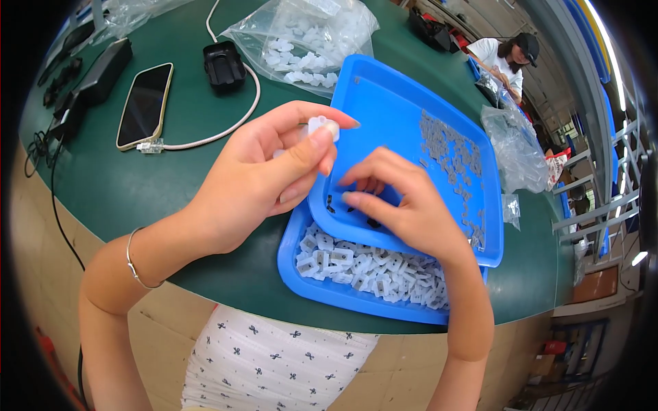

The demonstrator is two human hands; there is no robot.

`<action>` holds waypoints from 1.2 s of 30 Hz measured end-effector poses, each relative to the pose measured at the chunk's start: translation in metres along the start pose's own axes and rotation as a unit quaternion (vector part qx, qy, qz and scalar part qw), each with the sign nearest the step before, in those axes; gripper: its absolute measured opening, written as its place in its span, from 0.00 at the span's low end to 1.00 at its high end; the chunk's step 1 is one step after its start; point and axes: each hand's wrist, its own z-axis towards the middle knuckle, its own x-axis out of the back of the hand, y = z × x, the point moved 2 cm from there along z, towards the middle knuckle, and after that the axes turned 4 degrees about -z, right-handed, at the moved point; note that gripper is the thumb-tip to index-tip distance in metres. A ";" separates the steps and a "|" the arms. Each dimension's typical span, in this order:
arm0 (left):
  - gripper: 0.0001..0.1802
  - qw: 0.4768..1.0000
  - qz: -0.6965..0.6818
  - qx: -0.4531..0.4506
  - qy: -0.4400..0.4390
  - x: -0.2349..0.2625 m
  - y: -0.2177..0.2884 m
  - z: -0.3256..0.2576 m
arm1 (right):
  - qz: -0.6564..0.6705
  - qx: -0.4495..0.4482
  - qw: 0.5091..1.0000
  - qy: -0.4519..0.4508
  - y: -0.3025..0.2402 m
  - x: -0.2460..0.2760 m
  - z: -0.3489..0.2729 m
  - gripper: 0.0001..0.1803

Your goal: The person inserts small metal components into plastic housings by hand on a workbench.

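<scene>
A: At centre frame, the left hand (264, 175) held 1 small white plastic piece (323, 127), pinched between thumb and forefinger, raised just above the near-left edge of the upper blue tray (384, 96). What was the right doing?

B: The right hand (404, 205) lay inside that upper tray, fingers curled down onto its floor beside a few small dark bits (351, 207). Whether it had closed on 1, I could not tell; the fingertips hid the contact.

A: Step in hand?

B: By my reading, fitting: a white piece held ready, the other hand picking a small part to go with it. The next move would call for a clean pinch on a tiny piece, then lining it up with the white one.

A: Counts?

B: 2 blue trays, the upper resting across the lower blue tray (291, 264). The lower held white pieces (373, 270) too many to count; grey small parts (452, 157) were strewn at right of the upper. 1 phone (144, 104) at upper left, 1 black charger block (224, 65) with a white cable (236, 123), 1 clear bag of white parts (308, 41) at top, 1 more clear bag (514, 147) at right. 1 other person (507, 58) sat at upper right.
</scene>
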 end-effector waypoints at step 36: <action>0.17 0.998 0.053 0.027 -0.035 -0.003 -0.003 -0.005 | -0.059 -0.031 0.994 -0.086 -0.035 0.008 -0.015 0.09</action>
